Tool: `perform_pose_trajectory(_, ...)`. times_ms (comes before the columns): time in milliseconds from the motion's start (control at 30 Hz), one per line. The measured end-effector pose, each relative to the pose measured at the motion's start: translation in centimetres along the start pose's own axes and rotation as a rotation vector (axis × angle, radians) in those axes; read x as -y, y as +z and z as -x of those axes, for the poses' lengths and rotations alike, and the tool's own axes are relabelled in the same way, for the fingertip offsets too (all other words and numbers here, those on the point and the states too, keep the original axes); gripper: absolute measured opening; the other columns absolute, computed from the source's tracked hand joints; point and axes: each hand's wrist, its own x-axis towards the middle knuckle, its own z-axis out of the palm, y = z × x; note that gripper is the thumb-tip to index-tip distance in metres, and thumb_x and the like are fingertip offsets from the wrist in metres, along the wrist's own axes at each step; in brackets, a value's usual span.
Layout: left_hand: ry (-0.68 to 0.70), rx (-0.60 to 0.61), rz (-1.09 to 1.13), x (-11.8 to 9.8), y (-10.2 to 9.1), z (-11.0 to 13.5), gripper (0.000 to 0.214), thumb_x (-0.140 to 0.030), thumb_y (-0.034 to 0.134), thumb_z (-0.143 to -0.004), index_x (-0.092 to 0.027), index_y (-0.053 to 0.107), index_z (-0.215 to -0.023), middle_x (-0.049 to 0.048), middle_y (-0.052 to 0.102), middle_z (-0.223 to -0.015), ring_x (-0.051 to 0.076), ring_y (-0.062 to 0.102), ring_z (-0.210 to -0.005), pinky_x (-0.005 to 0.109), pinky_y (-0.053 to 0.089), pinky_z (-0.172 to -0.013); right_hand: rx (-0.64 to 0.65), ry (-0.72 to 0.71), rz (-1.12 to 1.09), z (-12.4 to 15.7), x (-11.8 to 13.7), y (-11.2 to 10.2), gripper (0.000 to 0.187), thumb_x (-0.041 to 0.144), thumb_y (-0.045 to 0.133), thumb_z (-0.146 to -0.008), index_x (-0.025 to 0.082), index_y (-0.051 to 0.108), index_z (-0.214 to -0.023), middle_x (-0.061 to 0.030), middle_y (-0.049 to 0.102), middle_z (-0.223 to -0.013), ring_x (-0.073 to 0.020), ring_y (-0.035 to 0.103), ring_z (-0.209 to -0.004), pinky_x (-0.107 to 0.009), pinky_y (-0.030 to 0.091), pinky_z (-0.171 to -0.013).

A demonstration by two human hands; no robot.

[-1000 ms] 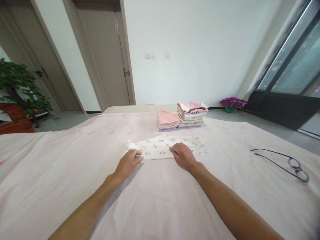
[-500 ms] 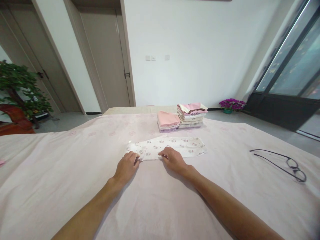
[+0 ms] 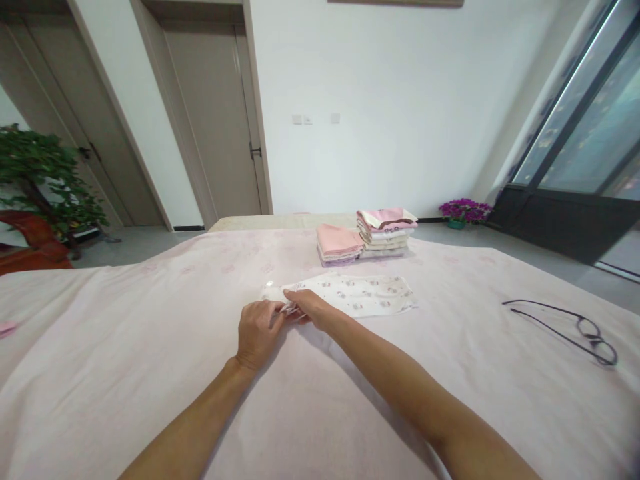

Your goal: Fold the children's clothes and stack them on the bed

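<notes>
A white printed garment (image 3: 363,295), folded into a long strip, lies across the pink bedsheet (image 3: 150,373). My left hand (image 3: 257,331) is closed on the strip's left end near its front edge. My right hand (image 3: 309,308) has come right beside it and pinches the same left end, its fingers touching the cloth. The rest of the strip stretches flat to the right of both hands.
Two stacks of folded clothes sit behind the strip: a pink stack (image 3: 339,244) and a taller mixed stack (image 3: 386,233). A pair of glasses (image 3: 575,323) lies at the right. A potted plant (image 3: 37,180), doors, and purple flowers (image 3: 465,211) ring the room.
My right hand has slid left along the strip's front edge until it meets my left hand at the left end. The left hand has barely moved.
</notes>
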Motion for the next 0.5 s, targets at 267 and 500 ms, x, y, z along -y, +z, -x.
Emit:
perform_pose_trajectory(267, -0.120, -0.010, -0.167, 1.3, 1.5, -0.1, 0.064, -0.034, 0.068, -0.080, -0.015, 0.044, -0.136, 0.0145, 0.060, -0.125, 0.031, 0.055, -0.114, 0.045, 0.040, -0.099, -0.164, -0.165, -0.156, -1.0, 2.8, -0.6, 0.011, 0.014, 0.057, -0.069, 0.017, 0.060, -0.079, 0.0031, 0.059, -0.064, -0.0085, 0.054, -0.053, -0.017, 0.035, -0.045)
perform_pose_trajectory(500, -0.267, 0.194, -0.163, 0.8, 3.5, -1.4, 0.054, -0.025, 0.059, -0.084, -0.017, 0.046, -0.136, 0.0123, 0.063, -0.121, 0.027, 0.060, -0.110, 0.043, 0.041, -0.097, -0.210, -0.331, -0.333, 0.5, 5.1, -5.3, 0.016, 0.020, 0.058, -0.061, 0.017, 0.056, -0.077, 0.0030, 0.057, -0.062, -0.0079, 0.053, -0.051, -0.016, 0.026, -0.040)
